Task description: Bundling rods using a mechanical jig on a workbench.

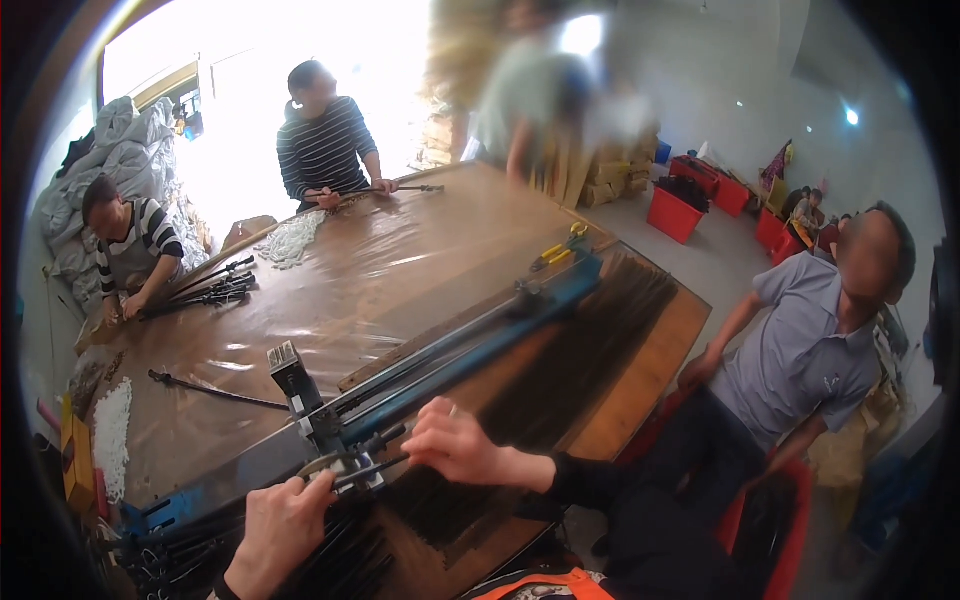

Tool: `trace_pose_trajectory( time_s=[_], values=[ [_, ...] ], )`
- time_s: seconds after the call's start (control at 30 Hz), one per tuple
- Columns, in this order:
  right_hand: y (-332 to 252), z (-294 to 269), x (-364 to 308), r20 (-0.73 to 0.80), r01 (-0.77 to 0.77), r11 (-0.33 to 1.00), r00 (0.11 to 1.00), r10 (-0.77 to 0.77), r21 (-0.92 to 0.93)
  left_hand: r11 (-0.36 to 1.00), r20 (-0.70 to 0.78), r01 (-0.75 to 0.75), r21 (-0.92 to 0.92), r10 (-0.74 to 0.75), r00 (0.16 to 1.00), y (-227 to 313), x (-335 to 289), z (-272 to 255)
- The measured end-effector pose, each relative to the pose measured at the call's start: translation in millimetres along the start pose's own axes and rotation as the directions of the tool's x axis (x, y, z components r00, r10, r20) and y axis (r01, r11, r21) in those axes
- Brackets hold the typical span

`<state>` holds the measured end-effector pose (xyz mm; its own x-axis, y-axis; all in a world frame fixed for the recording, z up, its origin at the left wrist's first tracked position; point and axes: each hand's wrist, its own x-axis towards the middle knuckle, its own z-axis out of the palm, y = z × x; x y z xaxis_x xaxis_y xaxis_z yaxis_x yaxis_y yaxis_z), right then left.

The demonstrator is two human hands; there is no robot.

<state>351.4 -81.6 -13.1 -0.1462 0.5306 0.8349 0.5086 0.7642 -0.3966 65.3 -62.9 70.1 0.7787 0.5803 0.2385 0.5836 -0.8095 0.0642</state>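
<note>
A long blue metal jig (pixel 460 355) with a rail runs slantwise across the table before me. At its near part stands a metal clamp block (pixel 300 395). My right hand (pixel 452 445) is closed around the end of a thin black rod (pixel 385 466), which reaches left into the clamp fittings. My left hand (pixel 285 522) is closed at the left side of these fittings, thumb and forefinger pressed together; what they pinch is hidden. Below the jig lies a dense row of black rods (pixel 540 400).
Yellow-handled pliers (pixel 560 250) lie at the jig's far end. White small parts (pixel 290 240) and black rod assemblies (pixel 215 290) lie on the plastic-covered table (pixel 400 250). Several people work around it; one person (pixel 815 350) stands close on my right, near a red bin (pixel 790 530).
</note>
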Motion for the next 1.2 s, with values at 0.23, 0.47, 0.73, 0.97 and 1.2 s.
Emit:
trace_pose_trajectory(
  time_s=[0.23, 0.47, 0.73, 0.97, 1.2],
  values=[
    [47.3, -23.7, -30.5, -0.148, 0.052, 0.945, 0.983, -0.105, -0.322, 0.998, -0.144, -0.021, 0.066, 0.030, 0.989, -2.2, 1.6, 8.5],
    [37.8, -20.5, -25.0, -0.042, 0.115, 0.943, 0.990, -0.135, -0.311, 0.997, -0.144, -0.007, 0.071, 0.018, 0.989, 4.8, -11.2, 7.3],
    [61.5, -1.0, -32.3, -0.087, 0.046, 0.917, 0.992, -0.088, -0.396, 0.978, -0.367, 0.207, -0.002, -0.193, 0.910, -33.5, -43.4, -3.8],
    [46.5, 46.9, 13.3, 0.290, -0.541, 0.837, 0.817, 0.499, 0.083, 0.968, -0.557, 0.248, 0.043, -0.183, 0.810, -67.7, -65.2, -65.0],
    [28.1, 130.4, 90.2, 0.276, -0.080, 0.955, 0.961, -0.002, 0.285, 0.897, -0.481, 0.433, -0.087, -0.419, 0.770, -74.5, -99.7, -63.5]
  ],
)
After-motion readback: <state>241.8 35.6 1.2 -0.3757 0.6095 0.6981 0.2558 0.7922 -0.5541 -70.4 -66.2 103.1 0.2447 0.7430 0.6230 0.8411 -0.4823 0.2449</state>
